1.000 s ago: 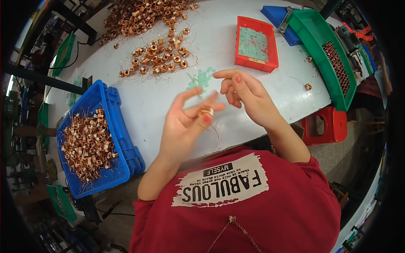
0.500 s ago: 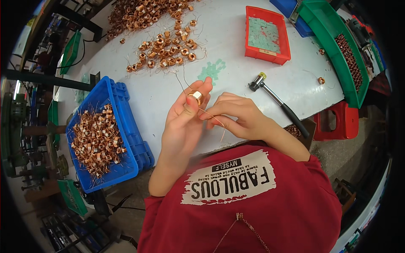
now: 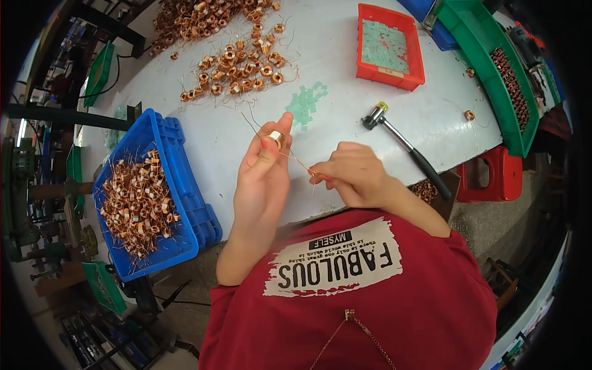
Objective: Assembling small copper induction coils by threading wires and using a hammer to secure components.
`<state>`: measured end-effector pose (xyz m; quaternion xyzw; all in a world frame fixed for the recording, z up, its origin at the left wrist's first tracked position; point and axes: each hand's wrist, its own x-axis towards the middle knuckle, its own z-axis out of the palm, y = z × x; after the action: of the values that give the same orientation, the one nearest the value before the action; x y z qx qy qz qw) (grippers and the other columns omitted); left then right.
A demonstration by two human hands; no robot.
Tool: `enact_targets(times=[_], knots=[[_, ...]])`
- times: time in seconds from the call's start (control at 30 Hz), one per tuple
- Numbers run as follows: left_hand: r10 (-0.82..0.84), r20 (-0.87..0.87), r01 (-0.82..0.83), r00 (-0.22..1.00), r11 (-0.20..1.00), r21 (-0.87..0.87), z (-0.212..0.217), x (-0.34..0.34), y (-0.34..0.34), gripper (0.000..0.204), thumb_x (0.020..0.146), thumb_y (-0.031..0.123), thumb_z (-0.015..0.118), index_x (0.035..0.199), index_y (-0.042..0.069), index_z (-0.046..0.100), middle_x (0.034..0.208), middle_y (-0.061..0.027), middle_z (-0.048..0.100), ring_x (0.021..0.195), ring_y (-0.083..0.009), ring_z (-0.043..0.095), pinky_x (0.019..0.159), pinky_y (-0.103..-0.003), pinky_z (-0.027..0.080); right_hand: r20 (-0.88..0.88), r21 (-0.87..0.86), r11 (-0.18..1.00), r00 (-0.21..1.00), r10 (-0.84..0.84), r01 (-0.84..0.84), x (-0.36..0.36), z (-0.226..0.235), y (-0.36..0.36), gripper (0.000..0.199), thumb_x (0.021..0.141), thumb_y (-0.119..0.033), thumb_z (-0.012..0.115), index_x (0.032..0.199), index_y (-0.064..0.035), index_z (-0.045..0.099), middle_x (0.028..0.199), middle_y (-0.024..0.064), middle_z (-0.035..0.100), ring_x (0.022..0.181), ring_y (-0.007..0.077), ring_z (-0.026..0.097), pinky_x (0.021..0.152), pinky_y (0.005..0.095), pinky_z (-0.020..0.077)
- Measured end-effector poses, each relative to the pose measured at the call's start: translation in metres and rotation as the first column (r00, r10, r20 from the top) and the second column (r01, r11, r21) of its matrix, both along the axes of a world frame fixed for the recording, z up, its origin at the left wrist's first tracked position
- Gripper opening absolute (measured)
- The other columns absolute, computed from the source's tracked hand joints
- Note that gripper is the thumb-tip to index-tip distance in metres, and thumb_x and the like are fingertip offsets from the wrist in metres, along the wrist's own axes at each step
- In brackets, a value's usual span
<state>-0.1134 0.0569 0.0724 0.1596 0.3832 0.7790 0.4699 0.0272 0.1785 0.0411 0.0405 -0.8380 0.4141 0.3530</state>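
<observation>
1. Your left hand (image 3: 262,176) is raised above the white table (image 3: 336,37), its thumb and fingers clamped on one copper coil (image 3: 275,138).
2. That coil sits upright at your fingertips, its pale band facing up, clear of the tabletop and left of your right hand (image 3: 359,176).
3. Your right hand has its thumb and fingertips pinched together on the thin wire (image 3: 297,161) that runs across from the coil; a short end pokes out below them.
4. Other fine wire ends rise from the coil toward the upper left, on the side of the loose coils (image 3: 237,71) spread on the table.
5. Just beyond your left fingertips lies a scatter of small green squares (image 3: 305,105), some overlapping.
6. A red bin (image 3: 410,82) with more such squares stands farther off to the right.
7. The hammer (image 3: 423,164) lies near your right hand, its head pointing away from you and its black handle toward the table's near edge.
8. On your left, a blue crate (image 3: 188,191) holds a heap of coils; on the far right, a green tray (image 3: 524,143) holds dark reddish parts.
</observation>
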Motion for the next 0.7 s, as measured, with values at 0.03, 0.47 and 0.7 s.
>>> enact_targets(times=[0.03, 0.47, 0.7], knots=[[0.010, 0.019, -0.010, 1.000, 1.000, -0.004, -0.002, -0.001, 0.001, 0.035, 0.098, 0.019, 0.047, 0.123, -0.004, 0.052, 0.137, -0.0220, 0.044, 0.134, -0.0229, 0.035, 0.111, -0.034, 0.024, 0.008, -0.014, 1.000, 1.000, -0.008, 0.009, -0.002, -0.007, -0.003, 0.026, 0.074, 0.004, 0.058, 0.098, -0.0046, 0.066, 0.074, 0.0037, 0.065, 0.057, 0.0158, 0.052, 0.063, 0.0259, 0.0420], [-0.048, -0.395, 0.007, 0.918, 0.994, -0.105, 0.022, 0.026, 0.014, 0.053, 0.088, -0.007, 0.052, 0.135, 0.000, 0.027, 0.104, -0.0186, 0.061, 0.086, -0.0198, 0.063, 0.071, -0.023, 0.051, 0.124, -0.739, 0.673, 0.989, 0.074, 0.042, -0.005, 0.043, 0.005, 0.024, 0.089, -0.013, 0.054, 0.110, -0.0035, 0.060, 0.085, 0.0044, 0.059, 0.070, 0.0097, 0.049, 0.064, 0.0217, 0.0398], [-0.203, -0.656, -0.037, 0.727, 0.942, -0.333, 0.025, 0.036, 0.011, 0.043, 0.088, -0.006, 0.045, 0.130, -0.002, 0.037, 0.094, -0.0139, 0.063, 0.072, -0.0128, 0.055, 0.065, -0.021, 0.044, 0.177, -0.701, 0.711, 0.954, 0.241, -0.049, -0.013, 0.036, 0.025, 0.011, 0.090, -0.013, 0.059, 0.088, -0.0027, 0.060, 0.070, 0.0038, 0.062, 0.055, 0.0081, 0.052, 0.052, 0.0201, 0.0437]])
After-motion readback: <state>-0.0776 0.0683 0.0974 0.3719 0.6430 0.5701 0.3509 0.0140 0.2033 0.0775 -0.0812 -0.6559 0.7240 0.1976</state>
